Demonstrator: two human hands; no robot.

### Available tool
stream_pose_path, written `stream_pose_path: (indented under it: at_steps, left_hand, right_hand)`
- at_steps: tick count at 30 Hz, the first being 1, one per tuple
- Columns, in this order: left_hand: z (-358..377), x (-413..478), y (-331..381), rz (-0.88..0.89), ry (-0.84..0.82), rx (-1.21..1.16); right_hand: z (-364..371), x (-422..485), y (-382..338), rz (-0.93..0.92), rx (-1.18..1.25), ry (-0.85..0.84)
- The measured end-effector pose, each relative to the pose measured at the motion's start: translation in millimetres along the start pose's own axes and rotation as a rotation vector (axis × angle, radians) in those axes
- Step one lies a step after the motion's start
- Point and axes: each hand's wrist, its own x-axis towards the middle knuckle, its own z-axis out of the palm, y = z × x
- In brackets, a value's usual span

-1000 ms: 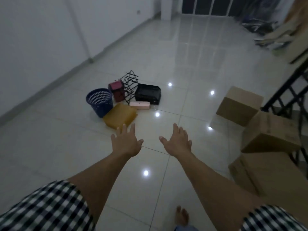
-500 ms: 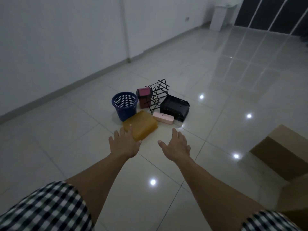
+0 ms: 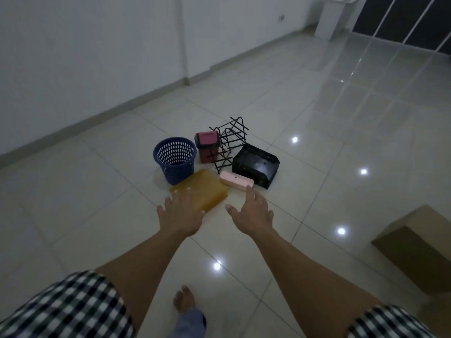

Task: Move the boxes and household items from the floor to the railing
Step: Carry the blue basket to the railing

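Reaching hands: the left hand [image 3: 179,213] and the right hand [image 3: 251,211] are held out, palms down, toward a little pile of things.
Left hand: its fingers [image 3: 176,201] are straight and spread wide, and it holds nothing. It shows in front of the near edge of the yellow flat box [image 3: 205,191]. I cannot tell if it touches it.
Right hand: its fingers [image 3: 249,195] are spread and loose too, and it holds nothing. One fingertip is near the near end of the pink case [image 3: 236,182].
Why so open: I think the hands are wide so they can take the closest things, the yellow box and the pink case.
Pile: the blue basket [image 3: 175,159] stands up on the left. The small red bin [image 3: 206,147] is just to the right of it and a bit farther. The black wire rack [image 3: 230,140] is beside the bin. The black tray [image 3: 255,165] sits on the right, and the pink case lies just in front of it. They sit close together, so one stop can reach them all.
Cardboard box [image 3: 419,245]: on the floor at the near right, well apart from the pile.
Railing: not in view, so the pile is not moved yet.
Floor [image 3: 97,215]: pale shiny tiles with bright dots of light. It looks slippery, and a bare foot [image 3: 184,300] steps on it.
Room: big and dim, with a white wall [image 3: 73,57] on the left and dark doors [image 3: 402,18] far away on the right.
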Motion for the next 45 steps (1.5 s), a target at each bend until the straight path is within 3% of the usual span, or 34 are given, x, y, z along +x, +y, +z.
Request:
stream_pose_path:
  at_steps: [16, 22, 35, 41, 45]
  left_hand:
    - [-72, 240, -52, 0.01, -0.023, 0.021]
    - [-82, 315, -66, -0.055, -0.039, 0.043]
    - [-94, 498, -42, -0.137, -0.136, 0.033]
    - [-90, 537, -57, -0.135, -0.22, 0.112]
    - [-92, 578, -71, -0.138, -0.245, 0.114]
  right_hand:
    - [25, 212, -142, 0.092, 0.025, -0.051]
    - [39, 291, -178, 0.02, -0.005, -0.052]
    - [67, 491, -236, -0.089, -0.058, -0.238]
    - [77, 544, -258, -0.077, -0.061, -0.349]
    - [86, 572, -271, -0.066, -0.064, -0.334]
